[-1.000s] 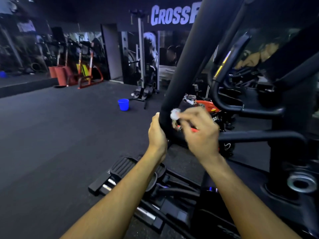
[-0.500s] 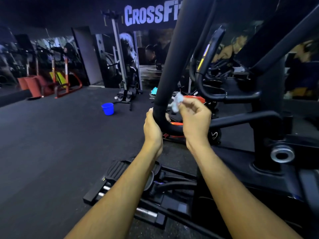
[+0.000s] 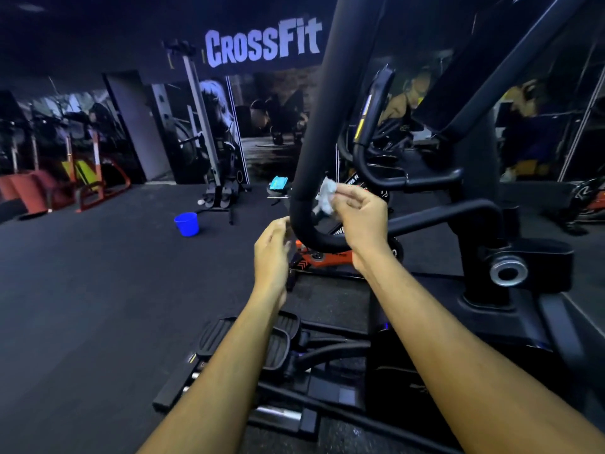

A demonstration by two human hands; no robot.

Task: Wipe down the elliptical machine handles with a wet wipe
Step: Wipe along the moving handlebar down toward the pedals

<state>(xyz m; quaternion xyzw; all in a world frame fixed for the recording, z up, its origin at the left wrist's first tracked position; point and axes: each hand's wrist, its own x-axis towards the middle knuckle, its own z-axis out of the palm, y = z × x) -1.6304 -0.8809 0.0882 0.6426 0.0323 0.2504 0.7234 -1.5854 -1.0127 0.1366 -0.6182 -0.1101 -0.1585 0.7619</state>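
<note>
Two hands: right hand [image 3: 358,213] pinching wet wipe [image 3: 325,195] against handle [image 3: 322,132]; left hand [image 3: 273,253] seemingly loose, empty.

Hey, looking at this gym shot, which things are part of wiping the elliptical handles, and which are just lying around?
Part of the job:
- wet wipe, pinched in the right hand
- elliptical handle, the wipe against its lower bend
- left hand, close beside the bend

Just lying about:
- blue bucket on the floor
- elliptical pedals
- orange bike behind the handle
</note>
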